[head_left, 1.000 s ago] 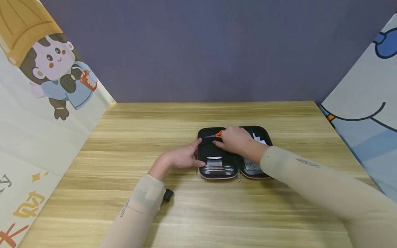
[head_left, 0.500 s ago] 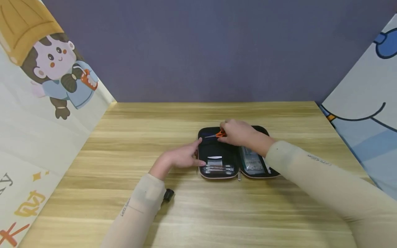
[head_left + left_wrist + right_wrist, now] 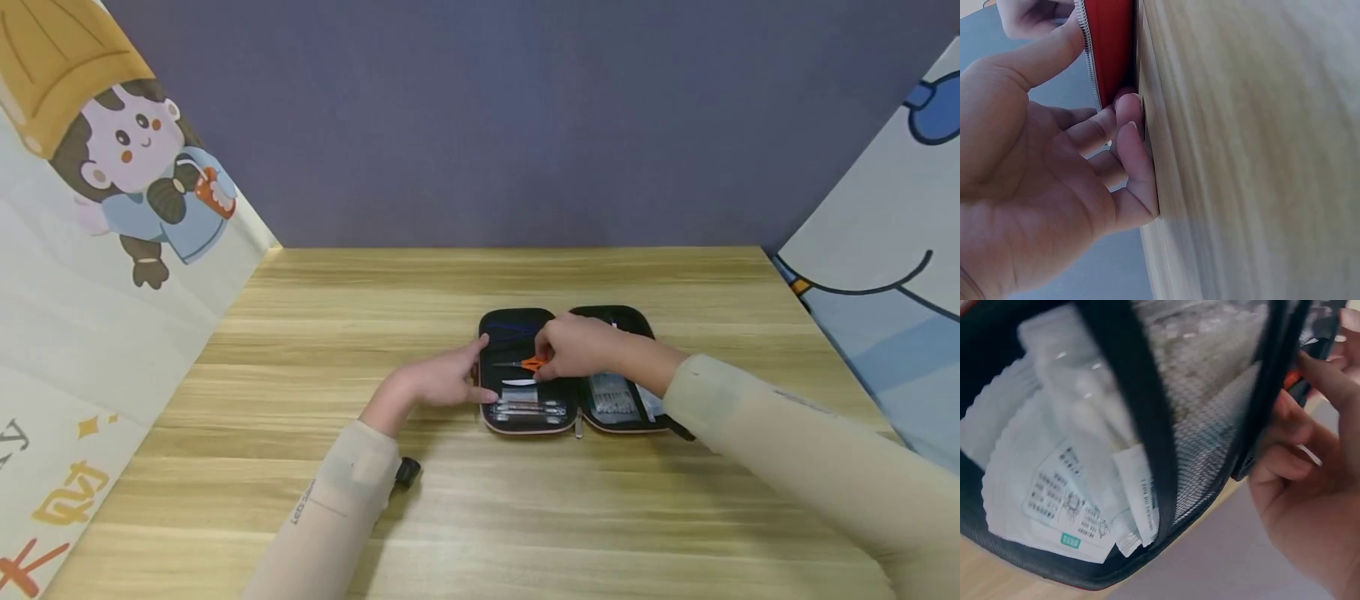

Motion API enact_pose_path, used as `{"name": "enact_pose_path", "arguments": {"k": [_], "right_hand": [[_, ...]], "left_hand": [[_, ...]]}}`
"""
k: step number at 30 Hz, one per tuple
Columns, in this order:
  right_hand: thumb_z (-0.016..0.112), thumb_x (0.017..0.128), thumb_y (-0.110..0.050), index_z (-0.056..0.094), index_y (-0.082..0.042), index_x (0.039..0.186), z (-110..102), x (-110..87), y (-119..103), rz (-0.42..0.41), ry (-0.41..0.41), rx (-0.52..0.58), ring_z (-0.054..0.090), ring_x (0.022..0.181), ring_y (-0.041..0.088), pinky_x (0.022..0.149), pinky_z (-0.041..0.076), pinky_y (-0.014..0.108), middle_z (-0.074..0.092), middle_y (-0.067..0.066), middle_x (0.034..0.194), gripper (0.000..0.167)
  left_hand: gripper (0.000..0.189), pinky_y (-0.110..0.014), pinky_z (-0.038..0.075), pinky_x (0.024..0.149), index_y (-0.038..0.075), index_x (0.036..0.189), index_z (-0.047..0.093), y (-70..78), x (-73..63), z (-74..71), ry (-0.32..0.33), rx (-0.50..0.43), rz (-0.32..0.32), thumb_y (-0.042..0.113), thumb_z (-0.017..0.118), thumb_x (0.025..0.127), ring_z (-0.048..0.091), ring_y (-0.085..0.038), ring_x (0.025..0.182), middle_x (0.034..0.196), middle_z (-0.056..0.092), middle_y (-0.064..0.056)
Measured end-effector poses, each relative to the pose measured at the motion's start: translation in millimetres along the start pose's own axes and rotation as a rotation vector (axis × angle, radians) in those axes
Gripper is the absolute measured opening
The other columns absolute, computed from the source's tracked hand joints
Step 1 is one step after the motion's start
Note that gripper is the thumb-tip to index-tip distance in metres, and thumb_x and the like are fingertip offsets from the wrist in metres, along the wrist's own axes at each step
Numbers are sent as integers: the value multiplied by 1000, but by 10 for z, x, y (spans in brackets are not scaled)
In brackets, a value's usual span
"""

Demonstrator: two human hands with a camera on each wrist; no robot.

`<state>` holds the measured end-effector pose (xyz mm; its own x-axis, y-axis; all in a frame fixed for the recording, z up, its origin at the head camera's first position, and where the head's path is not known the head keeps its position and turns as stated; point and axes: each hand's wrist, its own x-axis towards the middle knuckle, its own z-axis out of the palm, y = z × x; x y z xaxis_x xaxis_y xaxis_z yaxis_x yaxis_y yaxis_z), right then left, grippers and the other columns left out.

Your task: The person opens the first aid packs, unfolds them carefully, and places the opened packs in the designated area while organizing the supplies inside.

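A black-lined zip case (image 3: 532, 425) lies unfolded on the table, its outside red in the left wrist view. My left hand (image 3: 442, 379) holds its left edge; in the left wrist view the thumb (image 3: 1060, 53) lies on the zipped rim and the fingers curl low against the table. My right hand (image 3: 577, 346) pinches the orange handles of small scissors (image 3: 531, 364) over the left half. Their blades point left, just above a white-edged pocket (image 3: 519, 382). Below that, clear-wrapped sticks (image 3: 528, 408) lie in the left half.
In the right half, a mesh pocket (image 3: 1200, 456) and printed white sachets (image 3: 1066, 500) show in the right wrist view. A zip pull (image 3: 578, 427) hangs at the front. A small black object (image 3: 407, 472) lies beside the left sleeve. Walls bound the table (image 3: 360, 300).
The right hand has drawn the scissors from the top of the case's left half down towards its middle. The left hand stays at the left edge.
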<state>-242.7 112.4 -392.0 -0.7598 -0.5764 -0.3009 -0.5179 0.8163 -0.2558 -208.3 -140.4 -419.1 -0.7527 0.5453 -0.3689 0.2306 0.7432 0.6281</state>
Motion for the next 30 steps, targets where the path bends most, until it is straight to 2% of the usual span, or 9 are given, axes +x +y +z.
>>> {"name": "enact_pose_path", "arguments": {"k": [3,9,14,21,27,30], "right_hand": [[82,93,-41,79,-14,95,4,-13,-4,18,-17,2,60,66,12,61,50,28,72,-2,83,27],[79,96,-41,77,-11,92,76,54,-18,47,106,-77,63,65,13,59,54,30,71,0,80,30],[78,97,-43,70,-9,93,136,115,-25,81,156,-125,62,61,13,54,51,28,65,2,77,35],[76,100,-31,70,-2,108,127,151,5,53,242,-252,70,81,22,71,63,39,70,10,95,31],[72,103,-29,71,-1,106,145,166,46,4,251,-292,72,78,22,66,63,38,71,10,92,28],[69,105,-31,70,-3,104,144,173,70,-11,222,-280,71,75,21,65,63,37,71,9,89,28]], "left_hand": [[107,-47,19,137,7,172,0,8,-4,-2,1,1,-1,38,74,100,18,-32,166,179,11,-21],[107,-47,19,137,7,172,0,6,-2,2,-3,5,-8,39,74,101,17,-32,167,179,10,-19],[106,-47,19,137,8,172,-1,12,0,6,-8,1,-6,38,73,101,16,-32,167,179,9,-19],[106,-47,19,137,7,172,-1,16,-1,-4,-6,-1,1,37,73,101,17,-31,167,179,9,-19],[106,-47,18,137,6,171,0,24,5,-8,-3,-4,4,36,73,101,17,-32,166,179,10,-21],[106,-47,18,137,6,171,0,25,9,-6,-3,-1,3,37,73,101,17,-32,167,179,9,-21]]}}
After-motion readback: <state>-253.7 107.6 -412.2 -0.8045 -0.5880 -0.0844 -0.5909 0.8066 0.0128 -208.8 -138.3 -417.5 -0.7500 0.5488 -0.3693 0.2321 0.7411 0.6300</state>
